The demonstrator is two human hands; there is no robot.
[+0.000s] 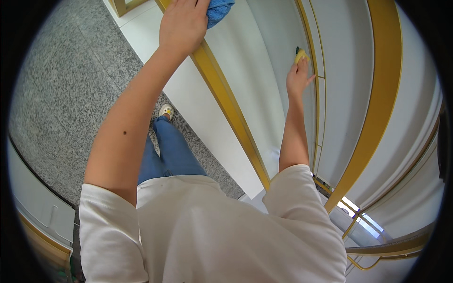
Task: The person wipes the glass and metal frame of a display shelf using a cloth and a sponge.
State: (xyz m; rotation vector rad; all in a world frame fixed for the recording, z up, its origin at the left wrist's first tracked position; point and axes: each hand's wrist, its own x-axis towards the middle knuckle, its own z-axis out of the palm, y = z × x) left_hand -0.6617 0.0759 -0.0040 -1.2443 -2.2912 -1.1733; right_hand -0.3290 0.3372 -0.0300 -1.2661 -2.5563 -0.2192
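Note:
At the top edge of the view my left hand lies over a gold metal bar, its fingertips cut off by the frame. A blue terry cloth bulges out from under that hand, gripped against the bar. My right arm reaches into a white recess behind the bar. There my right hand pinches a yellow sponge with a dark green patch at its edge, close to the pale inner panel. One finger of this hand points toward a thin gold strip.
A white ledge runs along the foot of the gold-framed unit. Farther right stands a broad gold upright between white panels. Speckled grey floor tiles lie to the left, with a white cabinet at lower left.

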